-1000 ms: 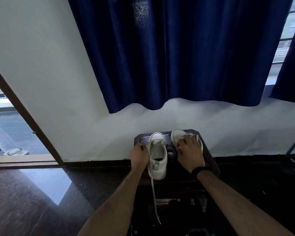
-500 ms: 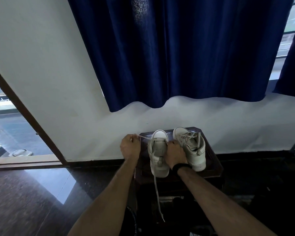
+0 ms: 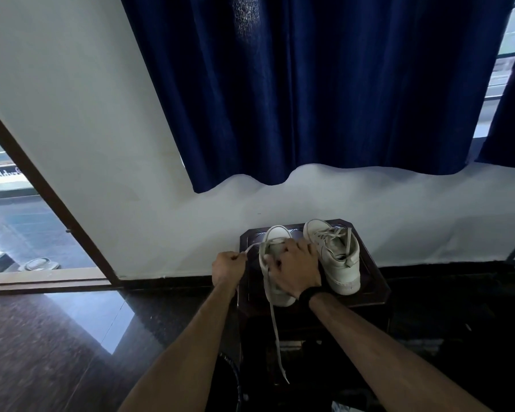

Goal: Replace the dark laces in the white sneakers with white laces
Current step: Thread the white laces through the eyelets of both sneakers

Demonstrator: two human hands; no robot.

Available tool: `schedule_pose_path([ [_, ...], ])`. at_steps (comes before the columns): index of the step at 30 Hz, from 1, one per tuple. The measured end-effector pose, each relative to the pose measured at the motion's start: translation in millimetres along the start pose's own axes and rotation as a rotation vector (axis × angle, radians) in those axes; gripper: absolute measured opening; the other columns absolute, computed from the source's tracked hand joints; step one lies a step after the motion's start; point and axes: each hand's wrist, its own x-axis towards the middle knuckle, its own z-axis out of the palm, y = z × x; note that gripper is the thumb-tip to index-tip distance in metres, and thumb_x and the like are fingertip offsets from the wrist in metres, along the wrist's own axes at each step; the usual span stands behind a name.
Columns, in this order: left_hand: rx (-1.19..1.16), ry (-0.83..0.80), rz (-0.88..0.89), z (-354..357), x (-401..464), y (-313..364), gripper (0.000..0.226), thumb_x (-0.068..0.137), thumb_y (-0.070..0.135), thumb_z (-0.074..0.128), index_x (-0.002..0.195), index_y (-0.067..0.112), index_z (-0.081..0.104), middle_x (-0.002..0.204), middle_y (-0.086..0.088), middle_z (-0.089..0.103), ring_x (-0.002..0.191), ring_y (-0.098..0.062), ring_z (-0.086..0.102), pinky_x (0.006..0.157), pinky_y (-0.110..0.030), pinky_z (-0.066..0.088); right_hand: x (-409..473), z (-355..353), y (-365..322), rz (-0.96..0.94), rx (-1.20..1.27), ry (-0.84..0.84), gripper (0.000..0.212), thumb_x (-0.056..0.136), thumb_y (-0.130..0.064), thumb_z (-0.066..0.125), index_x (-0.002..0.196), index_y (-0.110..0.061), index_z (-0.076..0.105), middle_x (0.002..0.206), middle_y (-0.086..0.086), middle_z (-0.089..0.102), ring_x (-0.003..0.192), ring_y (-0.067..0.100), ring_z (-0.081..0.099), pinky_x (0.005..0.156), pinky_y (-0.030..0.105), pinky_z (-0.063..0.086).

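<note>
Two white sneakers stand side by side on a small dark table set against the white wall, below a dark blue curtain. The left hand is curled into a fist just left of the left sneaker, pinching one end of a white lace that runs taut to the shoe's front eyelets. The other end of this lace hangs over the table's near edge. The right hand lies over the left sneaker, fingers bent across its tongue area; whether they pinch anything cannot be told. The right sneaker, already laced in white, stands touching that hand's far side.
</note>
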Motion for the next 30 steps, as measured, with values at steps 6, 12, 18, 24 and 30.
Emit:
schedule_pose_path([
  [6,-0.02,0.022,0.135,3,-10,2,0.021,0.091,0.026,0.061,0.103,0.016,0.075,0.1,-0.007,0.074,0.091,-0.023,0.065,0.078,-0.029,0.05,-1,-9,-14,0.088,0.229,-0.157,0.021,0.077,-0.046,0.06,0.069,-0.027,0.065,0.106,-0.011,0.059,0.11,0.025,0.039,0.094,0.043,0.023],
  [12,-0.005,-0.151,0.382,9,-25,13,0.02,0.087,0.014,0.066,0.103,0.024,0.074,0.099,0.002,0.073,0.095,-0.013,0.064,0.075,-0.019,0.044,8,-28,-8,0.343,0.915,-0.06,0.034,0.094,-0.033,0.053,0.065,-0.016,0.06,0.064,-0.002,0.065,0.068,0.012,0.062,0.071,0.027,0.046],
  [18,-0.286,-0.42,0.464,-2,-33,63,0.054,0.084,0.006,0.058,0.131,0.032,0.06,0.128,0.005,0.063,0.119,-0.015,0.059,0.102,-0.032,0.048,33,-90,12,0.273,1.262,-0.314,0.034,0.095,-0.039,0.06,0.074,-0.013,0.066,0.049,-0.005,0.039,0.042,0.01,0.036,0.044,0.02,0.031],
  [24,-0.435,-0.358,0.353,-24,-34,90,0.031,0.1,0.033,0.054,0.084,0.014,0.072,0.074,0.0,0.058,0.072,-0.023,0.054,0.063,-0.027,0.045,42,-134,40,0.295,1.343,-0.271,0.033,0.097,-0.043,0.054,0.085,-0.013,0.06,0.057,-0.004,0.033,0.047,0.009,0.027,0.047,0.019,0.025],
  [30,-0.254,0.155,0.172,-27,-26,61,0.032,0.1,0.028,0.05,0.128,0.018,0.061,0.135,-0.005,0.053,0.121,-0.023,0.05,0.104,-0.04,0.044,36,-135,55,0.163,1.173,-0.337,0.032,0.1,-0.034,0.051,0.09,-0.008,0.067,0.056,-0.005,0.039,0.045,0.004,0.031,0.045,0.014,0.028],
])
